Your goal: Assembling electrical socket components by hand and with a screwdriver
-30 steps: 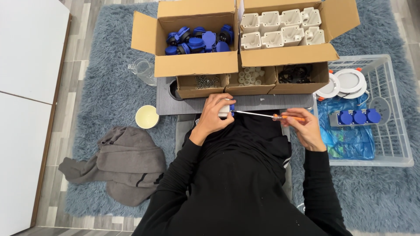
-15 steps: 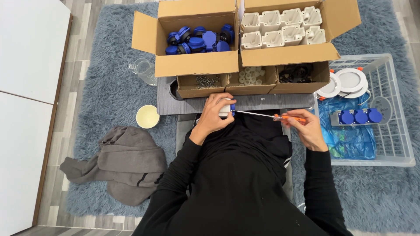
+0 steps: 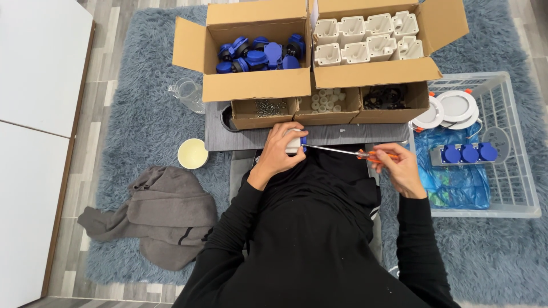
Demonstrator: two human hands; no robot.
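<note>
The left hand (image 3: 278, 153) is gripping a small white and blue socket part (image 3: 295, 141) over the lap beside a grey board (image 3: 319, 136), while the right hand (image 3: 401, 169) is pinching the orange handle of a screwdriver (image 3: 348, 152) whose tip is meeting that part. Two large cardboard boxes are sitting open behind: one (image 3: 251, 85) holding blue caps (image 3: 260, 55), the other (image 3: 374, 71) holding eight white moulded housings (image 3: 365, 35). A white wire basket (image 3: 514, 171) on the shaggy rug is carrying two round white discs (image 3: 451, 107) and a grey strip with three blue caps (image 3: 463, 154).
</note>
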